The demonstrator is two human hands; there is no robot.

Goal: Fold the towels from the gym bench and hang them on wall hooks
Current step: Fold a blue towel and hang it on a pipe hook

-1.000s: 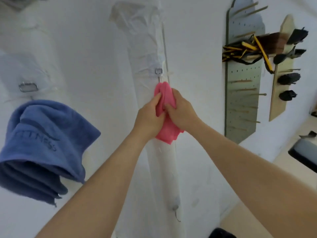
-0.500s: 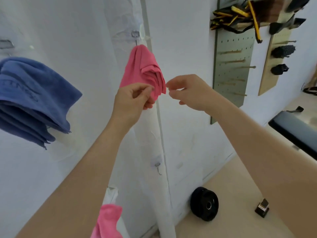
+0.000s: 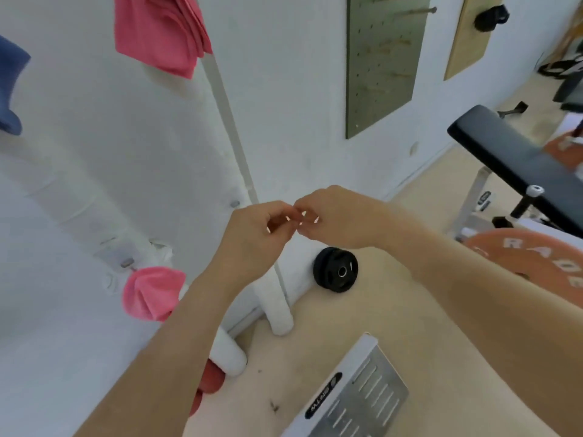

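The white painted wall (image 3: 299, 89) carries the finished work. To its right, well apart, stands the black padded surface (image 3: 517, 159) of the gym bench. No towel shows on the part in view, so the hanging looks close to done.

A folded pink towel (image 3: 157, 33) hangs by the wall's top edge from a fixing out of view, its layers draped downward so the folds lie flat and stay off the floor. At the wall's left edge a dark blue towel (image 3: 11, 89) hangs the same way, mostly cut off. Near the bottom edge a second, bunched pink towel (image 3: 151, 294) hangs just below a small metal hook (image 3: 127, 263), gathered to a point where it is caught.

The left hand (image 3: 252, 238) and right hand (image 3: 340, 219) meet in mid-air before the wall. Their fingers (image 3: 285, 216) are curled in, with the tips of both hands touching, and nothing is visible between them. That suggests they are free for whatever comes next.

An orange round weight plate (image 3: 536, 263) beside the bench bears white letters reading "RADE", with the rest cut off. A grey slotted metal plate (image 3: 366, 395) on the floor has a black oval label too blurred to read.
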